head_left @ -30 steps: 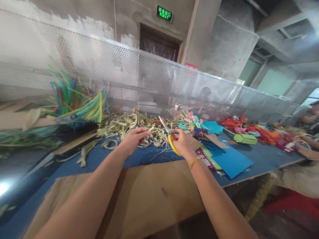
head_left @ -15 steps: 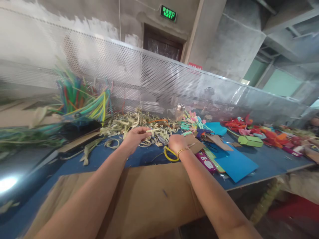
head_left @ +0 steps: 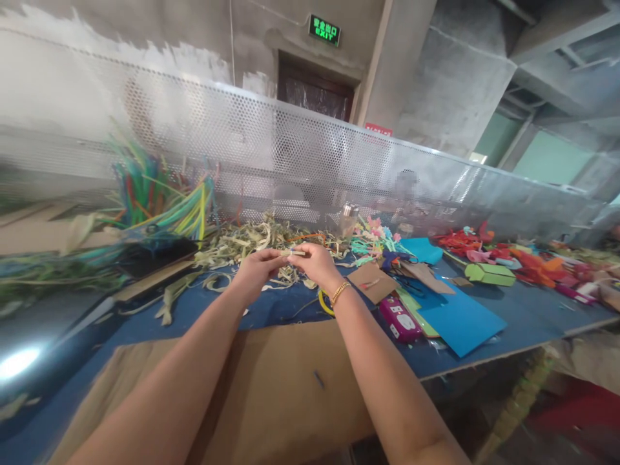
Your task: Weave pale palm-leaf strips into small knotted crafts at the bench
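My left hand (head_left: 256, 270) is closed in a pinch on one end of a short pale strip (head_left: 292, 253), held over the blue table. From the other side my right hand (head_left: 317, 263), with a gold bracelet at the wrist, pinches the same strip, its fingertips almost meeting those of the left. Just beneath the right wrist lies a yellow loop handle (head_left: 327, 303), mostly covered by the forearm. Behind both hands spreads a heap of pale, dried-looking strips (head_left: 247, 237).
A cardboard sheet (head_left: 290, 381) lies at the table's near edge. To the right are a purple case (head_left: 400, 321), blue sheets (head_left: 465, 321) and a green box (head_left: 490, 274). Colourful stems (head_left: 145, 194) stand at left. A perforated metal screen (head_left: 310, 148) runs along the back.
My right hand has moved left and up, away from the yellow handle, and now grips the pale strip. My left hand has stayed nearly in place, still holding it.
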{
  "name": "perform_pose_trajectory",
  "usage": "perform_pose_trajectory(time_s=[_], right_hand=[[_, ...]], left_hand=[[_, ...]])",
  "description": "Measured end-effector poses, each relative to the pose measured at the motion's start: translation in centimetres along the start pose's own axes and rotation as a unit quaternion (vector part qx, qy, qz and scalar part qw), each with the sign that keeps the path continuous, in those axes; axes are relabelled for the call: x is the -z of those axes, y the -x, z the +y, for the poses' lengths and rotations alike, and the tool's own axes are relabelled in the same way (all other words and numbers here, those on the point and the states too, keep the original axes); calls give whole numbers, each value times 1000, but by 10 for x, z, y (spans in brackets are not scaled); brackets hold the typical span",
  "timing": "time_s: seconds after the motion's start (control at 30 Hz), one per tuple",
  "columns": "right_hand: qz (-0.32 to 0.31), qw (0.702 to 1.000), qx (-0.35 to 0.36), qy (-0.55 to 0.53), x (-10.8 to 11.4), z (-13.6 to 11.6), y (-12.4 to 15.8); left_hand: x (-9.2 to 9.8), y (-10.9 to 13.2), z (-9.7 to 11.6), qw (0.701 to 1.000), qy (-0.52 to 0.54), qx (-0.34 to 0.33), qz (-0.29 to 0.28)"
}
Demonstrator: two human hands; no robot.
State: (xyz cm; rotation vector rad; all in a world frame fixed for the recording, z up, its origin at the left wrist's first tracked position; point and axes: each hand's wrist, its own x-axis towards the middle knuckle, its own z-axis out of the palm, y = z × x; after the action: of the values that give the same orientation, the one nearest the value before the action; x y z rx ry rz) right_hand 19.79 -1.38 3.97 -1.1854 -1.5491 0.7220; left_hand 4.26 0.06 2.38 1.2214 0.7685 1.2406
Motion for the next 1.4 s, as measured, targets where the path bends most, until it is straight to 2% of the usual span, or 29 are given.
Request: perform_pose_trajectory(time_s=[0.2,0.33,0.93,1.23,1.4], right_hand=[[34,985,-52,-162,-12,-11,4],[49,974,-64,-212,-17,-14,8],[56,977,-64,-195,-15,-9,10],[61,979,-62,-184,-13,-3,9],[67,984,-32,-160,-9,-1,11]], left_hand=[[-2,3,6,997,75,11,5],[-7,6,9,995,101,14,18],[-9,6,9,995,89,28,28],[-6,4,5,995,99,12,2],[-9,8,11,995,92,49,-10]])
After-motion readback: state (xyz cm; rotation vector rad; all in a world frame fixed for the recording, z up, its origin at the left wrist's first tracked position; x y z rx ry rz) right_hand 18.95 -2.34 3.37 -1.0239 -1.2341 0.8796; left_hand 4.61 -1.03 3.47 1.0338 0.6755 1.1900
